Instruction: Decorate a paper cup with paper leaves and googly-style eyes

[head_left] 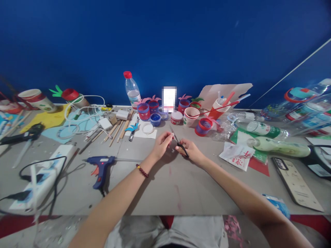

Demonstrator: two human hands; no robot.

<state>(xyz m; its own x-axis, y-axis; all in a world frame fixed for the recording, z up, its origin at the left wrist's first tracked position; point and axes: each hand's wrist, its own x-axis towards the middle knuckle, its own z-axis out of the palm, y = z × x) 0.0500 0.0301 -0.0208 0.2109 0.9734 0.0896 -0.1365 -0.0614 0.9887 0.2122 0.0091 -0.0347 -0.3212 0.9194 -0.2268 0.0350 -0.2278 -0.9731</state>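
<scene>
Near the middle of the grey table point(155, 193), my right hand point(190, 151) is closed round the black handles of a pair of scissors point(183, 149). The blades point up and to the left, beside the fingertips of my left hand point(163, 144). That hand is pinched on a small white piece, mostly hidden by the fingers, so its kind cannot be made out. Just beyond the hands stand a white paper cup point(191, 117), a jar with red paint point(176, 117), a jar of blue paint point(155, 119) and a white lid point(148, 129).
A blue glue gun point(100, 167) and a white power strip point(42, 179) lie to the left. Painted cups with paper leaves point(143, 112) and a water bottle point(132, 91) stand at the back. Plastic bottles point(269, 129) and a phone point(297, 182) lie to the right.
</scene>
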